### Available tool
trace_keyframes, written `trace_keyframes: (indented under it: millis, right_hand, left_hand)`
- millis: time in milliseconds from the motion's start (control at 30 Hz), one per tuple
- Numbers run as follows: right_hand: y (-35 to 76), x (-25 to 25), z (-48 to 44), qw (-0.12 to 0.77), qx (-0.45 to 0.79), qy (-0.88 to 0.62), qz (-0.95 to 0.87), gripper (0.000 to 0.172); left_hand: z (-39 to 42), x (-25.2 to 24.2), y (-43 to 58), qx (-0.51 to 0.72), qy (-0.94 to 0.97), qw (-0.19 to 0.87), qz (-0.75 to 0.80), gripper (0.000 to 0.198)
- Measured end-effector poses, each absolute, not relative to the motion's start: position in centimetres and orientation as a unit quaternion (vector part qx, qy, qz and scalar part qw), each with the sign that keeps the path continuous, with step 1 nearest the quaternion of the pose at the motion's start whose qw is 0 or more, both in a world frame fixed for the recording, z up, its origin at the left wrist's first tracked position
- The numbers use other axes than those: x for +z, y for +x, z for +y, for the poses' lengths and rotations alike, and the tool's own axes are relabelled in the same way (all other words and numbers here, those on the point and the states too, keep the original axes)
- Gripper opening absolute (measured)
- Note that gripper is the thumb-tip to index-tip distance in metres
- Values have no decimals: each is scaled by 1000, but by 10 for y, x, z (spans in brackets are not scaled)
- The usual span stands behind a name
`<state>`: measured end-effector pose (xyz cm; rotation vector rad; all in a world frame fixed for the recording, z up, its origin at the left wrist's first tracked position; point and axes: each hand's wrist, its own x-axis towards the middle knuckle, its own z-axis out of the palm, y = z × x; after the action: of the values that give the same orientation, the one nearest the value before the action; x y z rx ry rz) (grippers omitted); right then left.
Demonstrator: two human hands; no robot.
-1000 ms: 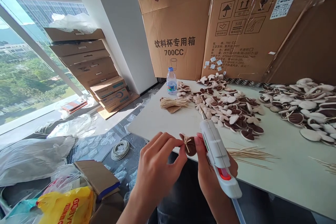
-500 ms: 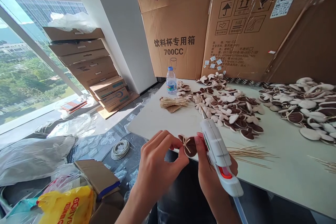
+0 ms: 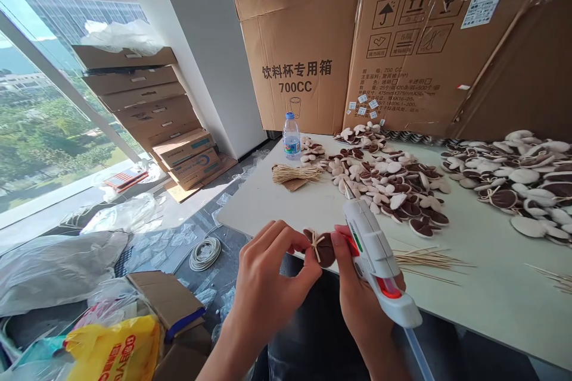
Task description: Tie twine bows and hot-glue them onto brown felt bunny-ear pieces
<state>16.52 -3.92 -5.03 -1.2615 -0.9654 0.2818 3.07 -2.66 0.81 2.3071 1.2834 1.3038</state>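
Observation:
Above the table's near edge, my left hand (image 3: 272, 277) pinches a small brown felt piece at the cream string bow (image 3: 317, 241) on its front. My right hand (image 3: 364, 292) is closed around a white hot glue gun (image 3: 373, 250), whose nozzle points up and away from me. With its thumb and forefinger it also grips the right side of the brown felt piece (image 3: 327, 253). A clear glue stick (image 3: 417, 351) sticks out of the gun's back end.
A heap of brown and cream felt pieces (image 3: 393, 181) covers mid-table, another heap (image 3: 527, 181) the right. Thin sticks (image 3: 433, 263) lie beside the gun; a stick bundle (image 3: 295, 174) and water bottle (image 3: 291, 137) stand further back. Large cardboard (image 3: 304, 30) rises behind the table (image 3: 250, 208).
The glue gun has tipped slightly, its back end shifting right, and more of its red trigger shows. My left hand and the felt piece have hardly moved.

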Motion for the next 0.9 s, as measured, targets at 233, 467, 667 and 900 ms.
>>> trace_keyframes:
  millis: [233, 467, 667, 900]
  right_hand:
    - [164, -60, -42, 663, 152, -595, -428, 35]
    - [169, -52, -37, 700, 141, -561, -420, 30]
    - [177, -54, -35, 686, 202, -574, -400, 34]
    - [178, -55, -37, 687, 229, -580, -373, 38]
  left_hand:
    - [-26, 6, 29, 422, 786, 87, 443, 18]
    - [-27, 15, 22, 389, 780, 181, 456, 16]
    - [-17, 11, 17, 444, 709, 276, 473, 8]
    - [-8, -3, 18, 401, 648, 471, 444, 27]
